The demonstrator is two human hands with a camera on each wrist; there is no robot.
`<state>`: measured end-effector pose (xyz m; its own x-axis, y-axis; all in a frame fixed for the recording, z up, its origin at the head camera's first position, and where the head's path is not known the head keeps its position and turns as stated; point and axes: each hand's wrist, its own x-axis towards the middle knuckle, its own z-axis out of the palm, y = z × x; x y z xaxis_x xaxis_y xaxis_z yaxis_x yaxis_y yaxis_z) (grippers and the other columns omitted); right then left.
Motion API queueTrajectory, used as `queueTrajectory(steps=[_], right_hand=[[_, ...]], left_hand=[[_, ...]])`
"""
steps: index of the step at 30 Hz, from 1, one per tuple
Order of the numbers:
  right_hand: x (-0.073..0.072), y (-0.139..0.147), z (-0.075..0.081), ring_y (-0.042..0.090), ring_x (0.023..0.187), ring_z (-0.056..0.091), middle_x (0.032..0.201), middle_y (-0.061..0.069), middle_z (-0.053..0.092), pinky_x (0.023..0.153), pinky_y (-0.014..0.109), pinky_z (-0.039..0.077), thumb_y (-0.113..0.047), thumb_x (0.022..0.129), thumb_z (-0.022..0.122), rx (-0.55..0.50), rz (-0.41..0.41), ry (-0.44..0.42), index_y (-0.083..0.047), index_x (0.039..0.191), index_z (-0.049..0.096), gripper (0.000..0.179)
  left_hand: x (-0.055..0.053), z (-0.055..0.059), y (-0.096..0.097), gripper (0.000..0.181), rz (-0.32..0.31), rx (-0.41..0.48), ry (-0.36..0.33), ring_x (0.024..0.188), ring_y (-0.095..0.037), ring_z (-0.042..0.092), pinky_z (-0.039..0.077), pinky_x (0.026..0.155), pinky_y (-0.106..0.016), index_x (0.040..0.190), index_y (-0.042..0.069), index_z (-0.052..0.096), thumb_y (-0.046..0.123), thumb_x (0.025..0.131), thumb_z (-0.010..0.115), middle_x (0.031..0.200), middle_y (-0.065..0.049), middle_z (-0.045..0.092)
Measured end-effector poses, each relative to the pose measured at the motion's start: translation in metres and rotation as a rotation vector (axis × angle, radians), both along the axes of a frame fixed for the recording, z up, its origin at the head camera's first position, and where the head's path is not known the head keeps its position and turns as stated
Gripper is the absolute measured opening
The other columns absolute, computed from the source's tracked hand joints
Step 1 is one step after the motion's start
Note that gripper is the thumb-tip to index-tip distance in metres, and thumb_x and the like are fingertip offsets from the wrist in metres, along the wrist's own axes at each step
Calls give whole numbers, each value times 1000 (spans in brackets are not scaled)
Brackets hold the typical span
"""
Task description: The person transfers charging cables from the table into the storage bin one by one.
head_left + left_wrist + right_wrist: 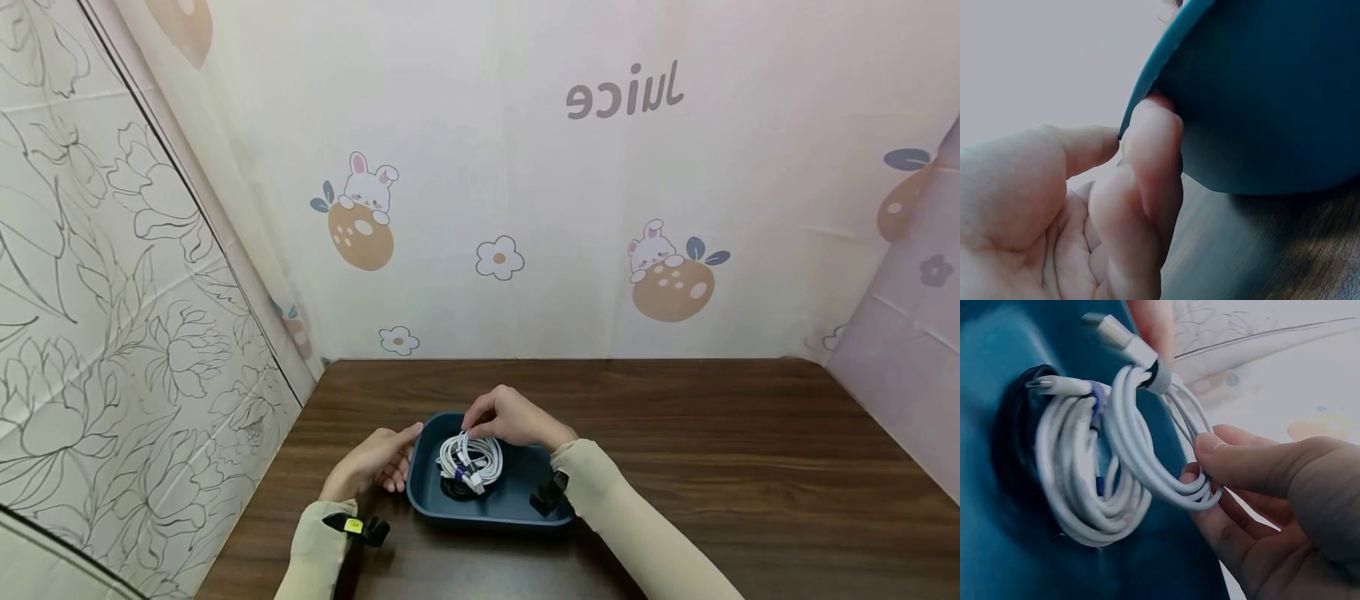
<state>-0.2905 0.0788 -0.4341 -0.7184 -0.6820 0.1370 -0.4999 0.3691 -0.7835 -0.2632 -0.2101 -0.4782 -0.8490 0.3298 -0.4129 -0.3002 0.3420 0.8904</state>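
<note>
In the head view, a dark blue rectangular bin (517, 492) stands on the table with coiled cables at its left end. My right hand (512, 419) reaches over the bin and pinches a white charging cable (1124, 425), coiled and tied with a grey strap, between thumb and fingers. A second white cable coil (1054, 469) with a purple tie lies just beside it. Beneath that shows a black cable coil (1005, 440). At the bin's left end, my left hand (381, 458) grips the rim, thumb at the edge and fingers curled under it.
Dark wood-grain table (712, 450) extends to the right of the bin. Behind it hangs a pale printed curtain (555, 208) with bunnies and flowers. A flower-line panel (150, 333) closes the left side. Small black cameras sit on both wrists.
</note>
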Motion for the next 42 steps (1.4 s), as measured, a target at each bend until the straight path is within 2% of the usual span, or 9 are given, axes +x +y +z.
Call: queueTrajectory(steps=[15, 26, 32, 42], right_hand=[[-2, -6, -3, 7, 83, 69, 100, 2, 78, 76, 23, 59, -4, 92, 76, 71, 44, -49, -7, 101, 81, 10], [1, -12, -5, 12, 86, 72, 98, 5, 79, 75, 21, 59, -3, 92, 75, 82, 54, -48, -4, 100, 81, 9], [0, -10, -5, 10, 85, 71, 98, 3, 79, 76, 22, 59, -4, 92, 75, 82, 50, -30, -6, 100, 81, 9], [1, -5, -6, 8, 84, 69, 97, 2, 78, 75, 21, 58, -5, 93, 75, 65, 46, -50, -6, 101, 80, 9]], left_hand=[[-1, 0, -1, 60, -2, 17, 8, 45, -10, 57, 49, 43, -23, 72, 11, 61, 62, 102, 52, 57, 1, 59], [1, 0, -2, 59, -9, 21, 19, 44, -9, 57, 50, 44, -23, 72, 11, 61, 61, 101, 52, 57, 0, 60], [0, 0, 0, 60, -4, 16, 31, 44, -10, 57, 50, 44, -23, 72, 10, 61, 62, 101, 52, 57, 0, 59], [1, 0, 3, 60, 4, -3, 23, 44, -10, 57, 50, 44, -23, 73, 10, 60, 62, 101, 53, 58, 0, 59]])
